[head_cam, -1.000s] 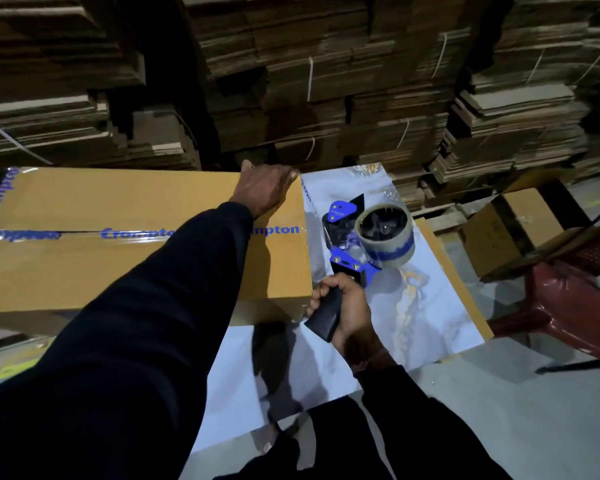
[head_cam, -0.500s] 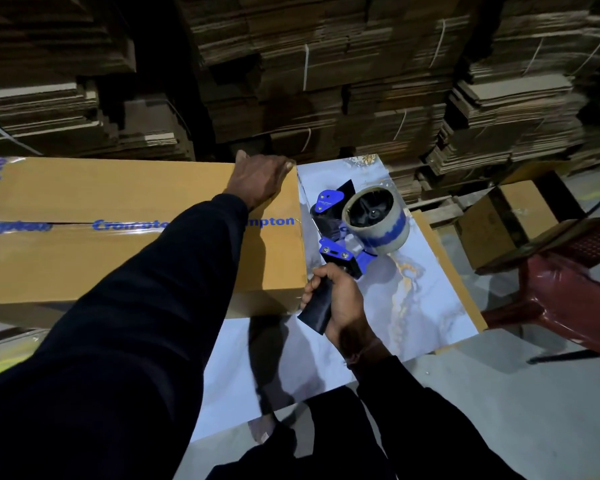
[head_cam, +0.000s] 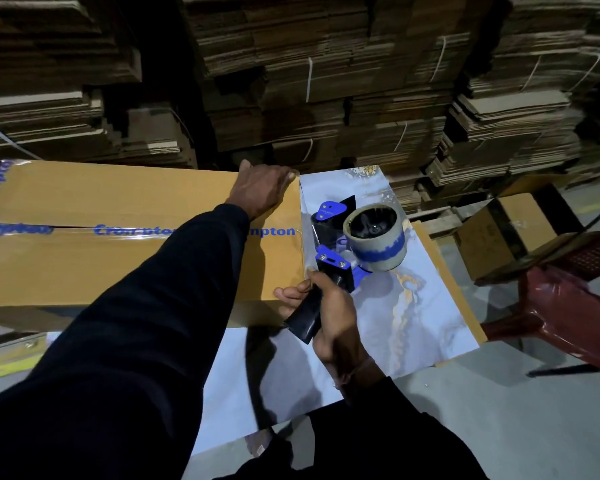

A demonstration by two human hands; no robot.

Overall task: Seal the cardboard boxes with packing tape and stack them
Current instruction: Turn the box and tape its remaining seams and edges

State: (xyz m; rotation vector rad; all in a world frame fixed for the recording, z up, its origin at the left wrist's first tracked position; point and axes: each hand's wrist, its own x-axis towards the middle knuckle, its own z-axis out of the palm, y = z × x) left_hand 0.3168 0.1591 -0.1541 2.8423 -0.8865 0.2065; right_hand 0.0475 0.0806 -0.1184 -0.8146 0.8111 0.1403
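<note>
A long brown cardboard box point(head_cam: 84, 265) lies on a marble-patterned table point(head_cam: 413, 306). Clear tape printed with blue letters runs along its top seam. My left hand point(head_cam: 262, 190) rests on the box's far right corner, fingers hooked over the far edge. My right hand point(head_cam: 326, 313) grips the black handle of a blue tape dispenser point(head_cam: 336, 258), held just off the box's right end. Its tape roll point(head_cam: 378, 242) faces up and right. A thin strip of tape seems to run from the dispenser to the box's end.
Tall stacks of flattened cardboard point(head_cam: 326, 81) fill the background. A smaller brown box point(head_cam: 506, 237) sits on the floor at the right, beside a dark red plastic chair point(head_cam: 575, 306). Grey concrete floor point(head_cam: 499, 427) lies at the lower right.
The dispenser and my right hand have shifted slightly closer to the box's right end. My left hand stays on the far right corner.
</note>
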